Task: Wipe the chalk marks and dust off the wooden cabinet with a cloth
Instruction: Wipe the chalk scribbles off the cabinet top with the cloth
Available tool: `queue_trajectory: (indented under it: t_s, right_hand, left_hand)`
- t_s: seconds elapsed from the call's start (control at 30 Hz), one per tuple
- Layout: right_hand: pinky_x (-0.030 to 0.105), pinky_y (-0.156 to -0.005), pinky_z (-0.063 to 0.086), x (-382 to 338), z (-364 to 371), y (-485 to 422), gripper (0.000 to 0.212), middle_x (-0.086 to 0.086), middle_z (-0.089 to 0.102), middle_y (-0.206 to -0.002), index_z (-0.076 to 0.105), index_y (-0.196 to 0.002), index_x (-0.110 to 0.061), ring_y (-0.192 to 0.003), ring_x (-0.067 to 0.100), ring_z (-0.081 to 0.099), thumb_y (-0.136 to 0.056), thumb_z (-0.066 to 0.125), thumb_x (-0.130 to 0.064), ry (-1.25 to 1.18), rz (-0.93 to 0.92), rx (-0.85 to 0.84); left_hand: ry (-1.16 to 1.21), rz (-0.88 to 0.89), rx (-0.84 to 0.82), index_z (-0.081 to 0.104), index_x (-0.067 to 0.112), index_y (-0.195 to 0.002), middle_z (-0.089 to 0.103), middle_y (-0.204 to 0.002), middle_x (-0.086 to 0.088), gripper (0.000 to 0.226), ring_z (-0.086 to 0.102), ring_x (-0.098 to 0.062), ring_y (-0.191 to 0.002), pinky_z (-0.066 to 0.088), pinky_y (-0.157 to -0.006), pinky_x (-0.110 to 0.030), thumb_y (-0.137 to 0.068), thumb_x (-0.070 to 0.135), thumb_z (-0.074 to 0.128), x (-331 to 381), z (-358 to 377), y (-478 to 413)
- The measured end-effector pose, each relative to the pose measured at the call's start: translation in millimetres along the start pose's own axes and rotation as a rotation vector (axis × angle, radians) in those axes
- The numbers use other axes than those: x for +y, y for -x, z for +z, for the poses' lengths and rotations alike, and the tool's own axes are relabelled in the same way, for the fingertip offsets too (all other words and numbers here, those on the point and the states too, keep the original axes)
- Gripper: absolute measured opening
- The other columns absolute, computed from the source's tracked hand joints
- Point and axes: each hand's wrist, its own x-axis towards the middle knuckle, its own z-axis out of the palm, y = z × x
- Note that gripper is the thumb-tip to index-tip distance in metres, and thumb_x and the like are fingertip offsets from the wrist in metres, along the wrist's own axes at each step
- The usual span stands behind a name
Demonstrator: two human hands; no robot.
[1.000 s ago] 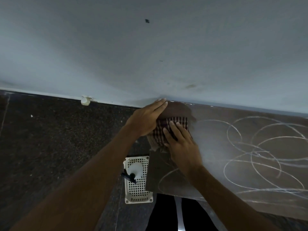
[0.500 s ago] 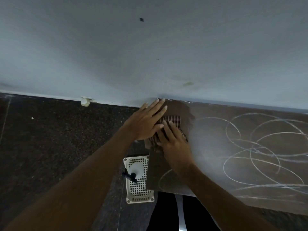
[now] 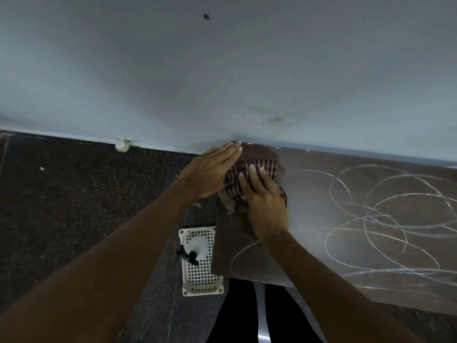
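The dark wooden cabinet top [image 3: 321, 219] runs along the wall, covered with looping white chalk marks [image 3: 385, 214] and a haze of dust. A checked red-and-white cloth [image 3: 254, 170] lies at its far left corner. My right hand [image 3: 265, 206] presses flat on the cloth with straight fingers. My left hand [image 3: 210, 170] lies flat beside it, fingers straight, overlapping the cloth's left edge and the cabinet's corner. The patch around the cloth looks darker and free of chalk.
A white perforated plastic basket [image 3: 200, 280] stands on the dark speckled floor [image 3: 74, 206] left of the cabinet, with a white spray bottle [image 3: 195, 247] in it. The pale wall [image 3: 222, 70] rises right behind the cabinet. My dark trouser legs show below.
Both hands and the cloth slid left half a second ago, then back slightly right and toward the wall corner. More of the cloth shows between the hands now.
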Motion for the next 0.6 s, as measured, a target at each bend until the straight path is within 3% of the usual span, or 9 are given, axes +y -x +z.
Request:
queue_trajectory:
  t_s: [0.1, 0.17, 0.27, 0.33, 0.47, 0.53, 0.6]
  right_hand:
    - [0.05, -0.105, 0.046, -14, 12, 17, 0.078, 0.012, 0.04, -0.155, 0.048, -0.146, -0.016, -0.14, 0.037, 0.041, -0.074, 0.078, -0.008, -0.046, -0.017, -0.024]
    - [0.05, -0.1, 0.051, -19, 21, 35, 0.081, 0.011, 0.046, -0.151, 0.056, -0.14, -0.015, -0.135, 0.037, 0.048, -0.065, 0.085, -0.012, -0.063, -0.084, -0.039]
    - [0.045, -0.098, 0.051, -23, 34, 75, 0.084, 0.007, 0.053, -0.147, 0.062, -0.135, -0.019, -0.131, 0.031, 0.054, -0.056, 0.091, -0.025, -0.031, -0.209, -0.104]
    - [0.043, -0.099, 0.05, -17, 40, 97, 0.075, 0.004, 0.054, -0.145, 0.064, -0.132, -0.022, -0.132, 0.028, 0.054, -0.061, 0.088, -0.022, -0.029, -0.29, -0.105]
    - [0.042, -0.091, 0.056, -1, 35, 93, 0.063, 0.0, 0.06, -0.139, 0.071, -0.122, -0.025, -0.126, 0.025, 0.059, -0.062, 0.089, -0.027, -0.018, -0.38, -0.079]
    - [0.043, -0.089, 0.057, 2, 25, 75, 0.067, 0.001, 0.061, -0.138, 0.072, -0.121, -0.024, -0.124, 0.026, 0.06, -0.058, 0.09, -0.036, -0.029, -0.34, -0.104]
    - [0.044, -0.091, 0.054, 0, 18, 53, 0.069, 0.002, 0.059, -0.14, 0.069, -0.125, -0.022, -0.127, 0.028, 0.058, -0.059, 0.088, -0.027, -0.036, -0.265, -0.107]
  left_hand:
    - [0.051, 0.024, 0.043, 0.002, 0.007, -0.162, -0.003, -0.171, -0.008, 0.065, -0.002, -0.019, -0.159, 0.007, -0.129, -0.035, -0.104, 0.011, 0.03, 7, -1, -9]
    - [0.071, 0.039, 0.062, 0.005, 0.007, -0.162, -0.002, -0.171, -0.007, 0.059, -0.001, -0.018, -0.159, 0.008, -0.129, -0.034, -0.11, 0.025, 0.027, 14, -1, -17]
    - [0.044, 0.019, 0.039, 0.004, 0.008, -0.163, -0.006, -0.171, -0.007, 0.069, -0.005, -0.019, -0.159, 0.006, -0.129, -0.033, -0.11, 0.044, 0.03, 20, 5, -21]
    - [0.017, 0.019, 0.016, 0.0, 0.008, -0.162, -0.01, -0.171, -0.007, 0.077, -0.008, -0.02, -0.158, 0.005, -0.129, -0.034, -0.107, 0.049, 0.034, 21, 8, -20]
    - [0.061, 0.036, 0.009, 0.001, 0.009, -0.163, -0.009, -0.171, -0.006, 0.078, -0.007, -0.019, -0.158, 0.008, -0.129, -0.034, -0.107, 0.047, 0.041, 18, 4, -21]
    - [0.081, 0.036, 0.015, 0.004, 0.009, -0.163, -0.007, -0.171, -0.005, 0.074, -0.006, -0.019, -0.158, 0.009, -0.129, -0.034, -0.108, 0.042, 0.04, 17, 3, -23]
    - [0.079, 0.032, 0.033, 0.005, 0.009, -0.163, -0.006, -0.171, -0.005, 0.068, -0.005, -0.019, -0.159, 0.01, -0.129, -0.034, -0.11, 0.035, 0.038, 17, 4, -23]
